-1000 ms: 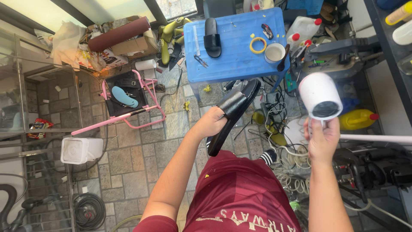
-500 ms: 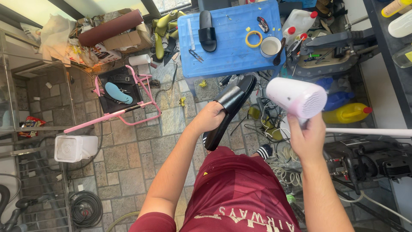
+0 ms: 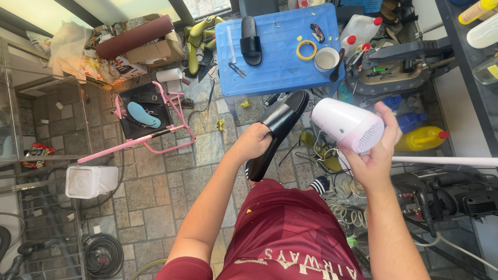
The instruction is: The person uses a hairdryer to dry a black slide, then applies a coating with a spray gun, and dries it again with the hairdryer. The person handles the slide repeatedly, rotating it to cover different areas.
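Observation:
My left hand (image 3: 252,145) grips a black slide sandal (image 3: 282,122) by its strap, holding it up at an angle over my lap. In my right hand (image 3: 374,155) is a white hair dryer (image 3: 345,124), its barrel lying sideways with one end pointing left at the sandal and the grilled end facing me. The two are a short gap apart. A second black sandal (image 3: 250,41) lies on the blue plastic table (image 3: 275,72) ahead, beside a yellow tape roll (image 3: 306,50) and a white cup (image 3: 326,59).
A pink metal frame (image 3: 150,142) holding a blue insole stands on the tiled floor at left, with a white bucket (image 3: 91,181) below it. Bottles, cables and machines crowd the right side. Cardboard boxes and a brown roll lie at the back left.
The hair dryer has swung from pointing its opening at the camera to lying sideways, lower and closer to the sandal. The left hand holds the sandal about as before.

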